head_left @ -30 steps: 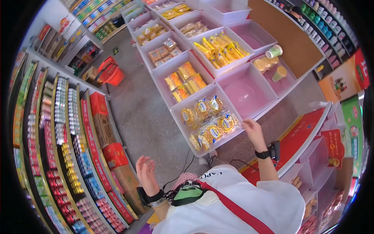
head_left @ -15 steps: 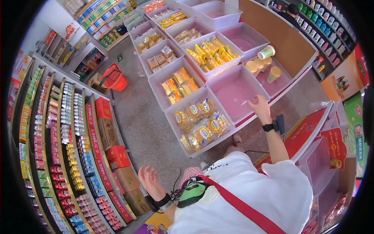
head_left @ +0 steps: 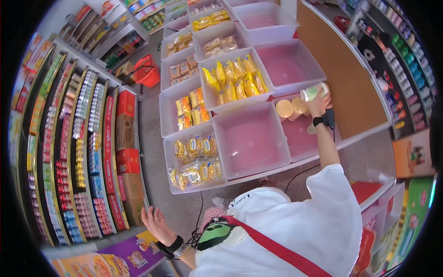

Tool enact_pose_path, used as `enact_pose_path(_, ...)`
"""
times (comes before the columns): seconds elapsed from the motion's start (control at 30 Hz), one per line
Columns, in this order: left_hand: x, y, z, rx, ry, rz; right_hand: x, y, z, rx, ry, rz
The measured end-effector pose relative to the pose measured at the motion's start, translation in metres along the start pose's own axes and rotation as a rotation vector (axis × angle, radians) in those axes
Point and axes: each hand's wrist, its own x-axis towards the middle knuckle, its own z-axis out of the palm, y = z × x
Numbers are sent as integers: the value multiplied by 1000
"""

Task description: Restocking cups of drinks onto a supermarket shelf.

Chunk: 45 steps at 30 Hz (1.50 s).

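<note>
**Right hand [head_left: 318, 106] on a green-and-white cup [head_left: 312, 92]; left hand [head_left: 157, 225] well apart**

Right fingers: touching the green-and-white cup, curled over its near side. Undersides of the fingers hidden by the hand; cannot tell whether they pinch it. Cup lies on its side directly under these fingers, long axis running roughly left to right. Black wristband [head_left: 318, 121] just behind them, on the near side.

Just left of the right fingers: two cups with beige lids [head_left: 291, 108], side by side. Another pale cup [head_left: 312, 129] nearer than the fingers, partly hidden by the wrist. Under the group, a pink-based compartment [head_left: 300, 144]. Right of the fingers, a broad brown board [head_left: 353, 92].

Farther left of the right fingers and nearer the body: a translucent bin [head_left: 251, 138], pink showing through the bottom. Left of the fingers, beyond that bin: yellow packets [head_left: 236, 82] standing in a bin of their own. Farthest left and near: round wrapped baked goods [head_left: 196, 147] in the corner bin.

Left fingers: spread, loosely bent, raised, holding nothing. Just left of and beyond them, cardboard boxes [head_left: 134, 189] at the foot of a drinks shelf [head_left: 78, 152]. Well ahead of them, an orange-red basket [head_left: 147, 72] on the floor [head_left: 154, 124].
</note>
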Motion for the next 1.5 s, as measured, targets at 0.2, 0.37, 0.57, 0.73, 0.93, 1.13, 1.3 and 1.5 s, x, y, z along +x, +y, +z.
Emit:
enact_pose_path(0.2,-46,0,18,-57,48,18,71,45,67,145,-30,-70)
enact_pose_path(0.37,-57,1,23,-120,106,-39,111,113,118,207,-114,-131)
enact_pose_path(0.57,-64,-5,17,-108,78,-57,75,93,93,-205,-5,-103)
enact_pose_path(0.73,-54,-13,-11,-149,119,-61,28,40,28,-69,3,-180)
enact_pose_path(0.93,-23,-22,-53,-180,14,-74,-76,-28,-55,205,96,-583)
enact_pose_path(1.13,15,-11,-108,-200,-101,-103,-268,-176,-121,905,-634,-917)
enact_pose_path(1.3,29,-4,-187,-187,-124,-135,-439,-293,-178,1055,-1106,-1359)
enact_pose_path(1.5,39,-10,-253,-368,-142,-192,-562,-364,-219,1132,-1263,-1709)
